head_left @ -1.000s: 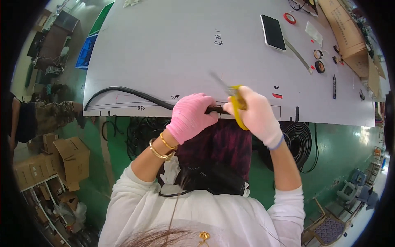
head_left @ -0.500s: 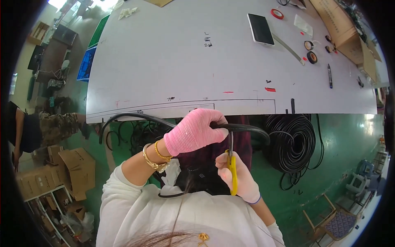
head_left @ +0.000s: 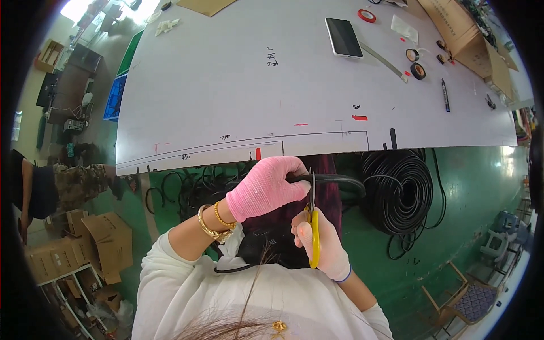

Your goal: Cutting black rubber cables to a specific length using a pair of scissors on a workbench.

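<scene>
My left hand (head_left: 269, 187), in a pink knit glove, is closed around a thick black cable (head_left: 334, 178) just off the table's near edge. The cable sticks out to the right of the fist and bends down at its end. My right hand (head_left: 328, 241), in a whitish glove, grips the yellow handles of a pair of scissors (head_left: 315, 241). Their blades point away from me and cross the cable close beside my left thumb, with the tips showing beyond it. Whether the blades have cut into the cable cannot be made out.
A white table (head_left: 215, 85) with drawn lines spans the far side. On it lie a phone-like device (head_left: 343, 38), tape rolls (head_left: 417, 71), a marker (head_left: 445, 95) and a cardboard box (head_left: 464, 39). A big black cable coil (head_left: 396, 192) sits right. Another person (head_left: 42, 187) stands at left.
The cable length that arched left of my pink glove along the table edge no longer shows there. The scissor tips now reach past the cable. The view has shifted slightly.
</scene>
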Tool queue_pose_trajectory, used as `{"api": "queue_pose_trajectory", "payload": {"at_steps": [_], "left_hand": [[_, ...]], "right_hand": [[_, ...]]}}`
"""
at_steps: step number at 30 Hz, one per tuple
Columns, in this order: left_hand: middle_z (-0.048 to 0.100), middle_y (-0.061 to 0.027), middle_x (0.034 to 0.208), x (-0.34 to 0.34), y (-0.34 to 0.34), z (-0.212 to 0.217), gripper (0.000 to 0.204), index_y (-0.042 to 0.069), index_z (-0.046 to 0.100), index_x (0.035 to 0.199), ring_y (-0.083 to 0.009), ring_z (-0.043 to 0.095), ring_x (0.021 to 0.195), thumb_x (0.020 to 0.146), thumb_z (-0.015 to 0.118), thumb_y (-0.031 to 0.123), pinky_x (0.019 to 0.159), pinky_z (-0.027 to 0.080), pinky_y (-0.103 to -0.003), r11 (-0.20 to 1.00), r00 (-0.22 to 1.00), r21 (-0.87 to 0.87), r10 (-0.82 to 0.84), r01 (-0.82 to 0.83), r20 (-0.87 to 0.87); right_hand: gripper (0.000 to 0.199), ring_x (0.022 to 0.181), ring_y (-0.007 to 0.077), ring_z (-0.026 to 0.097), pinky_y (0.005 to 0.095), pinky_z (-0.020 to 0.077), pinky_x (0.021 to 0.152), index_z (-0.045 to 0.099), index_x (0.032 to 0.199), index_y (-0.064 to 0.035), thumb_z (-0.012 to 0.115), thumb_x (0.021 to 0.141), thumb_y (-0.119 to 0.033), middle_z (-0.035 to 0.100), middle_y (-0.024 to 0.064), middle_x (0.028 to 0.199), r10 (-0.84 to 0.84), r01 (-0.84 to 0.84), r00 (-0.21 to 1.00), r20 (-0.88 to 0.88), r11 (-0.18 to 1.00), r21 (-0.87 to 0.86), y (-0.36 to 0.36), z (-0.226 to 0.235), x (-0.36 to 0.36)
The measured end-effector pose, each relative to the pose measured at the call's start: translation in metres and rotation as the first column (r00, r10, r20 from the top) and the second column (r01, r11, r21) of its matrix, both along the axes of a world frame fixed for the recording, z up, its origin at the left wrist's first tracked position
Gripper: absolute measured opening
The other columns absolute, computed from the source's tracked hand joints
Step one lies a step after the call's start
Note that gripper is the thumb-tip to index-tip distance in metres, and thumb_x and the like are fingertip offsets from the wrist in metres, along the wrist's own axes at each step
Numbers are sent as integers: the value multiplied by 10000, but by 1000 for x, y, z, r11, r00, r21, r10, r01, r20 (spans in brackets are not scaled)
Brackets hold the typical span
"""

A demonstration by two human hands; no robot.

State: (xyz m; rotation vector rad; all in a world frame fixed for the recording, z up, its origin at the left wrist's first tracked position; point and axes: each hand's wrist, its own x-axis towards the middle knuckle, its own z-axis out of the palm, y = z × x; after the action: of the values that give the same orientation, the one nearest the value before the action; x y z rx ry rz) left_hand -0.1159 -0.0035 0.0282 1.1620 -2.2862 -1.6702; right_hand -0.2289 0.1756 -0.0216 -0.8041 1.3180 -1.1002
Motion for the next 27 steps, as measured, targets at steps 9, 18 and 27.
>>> {"api": "queue_pose_trajectory", "payload": {"at_steps": [9, 18, 27], "left_hand": [[587, -54, 718, -3, -10, -3, 162, -24, 628, 874, -126, 558, 682, 813, 681, 116, 670, 499, -299, 993, 996, 77, -90, 90, -12], [621, -42, 753, -11, -2, 4, 181, -16, 615, 960, -93, 578, 613, 853, 681, 114, 587, 508, -272, 983, 998, 174, -55, 52, 12], [647, -51, 786, -11, 10, -10, 185, -4, 579, 956, -100, 606, 639, 849, 706, 77, 597, 516, -268, 999, 997, 34, 29, -26, -71]], "right_hand": [[494, 664, 71, 530, 224, 435, 614, 541, 993, -46, 615, 985, -534, 568, 24, 819, -74, 27, 979, 188, 971, 239, 0, 18, 0], [487, 671, 79, 538, 225, 443, 614, 545, 1004, -37, 586, 1006, -522, 575, 30, 821, -131, 99, 976, 172, 978, 183, 2, 21, -1], [430, 650, 89, 536, 242, 475, 602, 512, 970, -28, 573, 1034, -448, 564, 38, 821, -150, 124, 977, 149, 977, 175, 0, 15, 2]]}}
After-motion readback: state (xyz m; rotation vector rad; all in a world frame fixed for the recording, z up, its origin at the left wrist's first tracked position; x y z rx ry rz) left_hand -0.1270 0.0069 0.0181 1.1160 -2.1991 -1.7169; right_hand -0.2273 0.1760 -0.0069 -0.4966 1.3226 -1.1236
